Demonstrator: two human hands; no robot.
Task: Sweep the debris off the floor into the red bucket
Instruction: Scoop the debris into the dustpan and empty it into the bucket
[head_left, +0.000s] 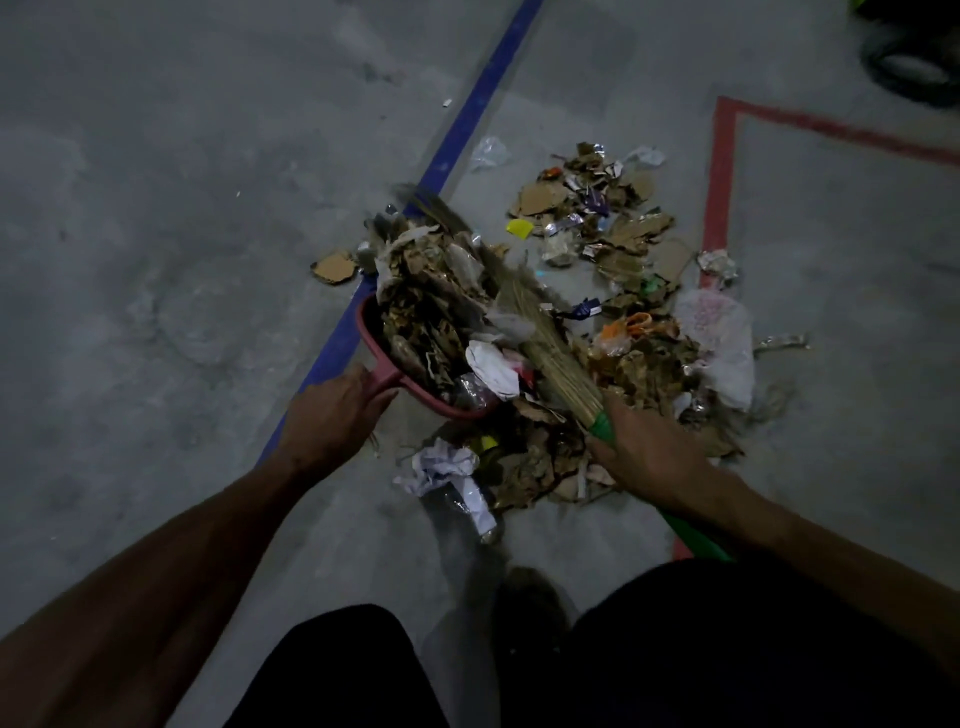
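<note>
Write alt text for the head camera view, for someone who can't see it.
A person's left hand holds a red dustpan heaped with debris while the right hand grips a green-handled broom, sweeping a pile of cardboard scraps on a grey floor.

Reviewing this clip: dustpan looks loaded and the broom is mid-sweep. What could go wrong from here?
1. The red dustpan, held by the left hand, is heaped above its rim; lifting or tilting it would likely spill debris back on the floor.
2. No bucket is in view, so the carry may be long.
3. The right hand grips the broom near the bristles; strokes may flick light scraps like the crumpled paper away.
</note>
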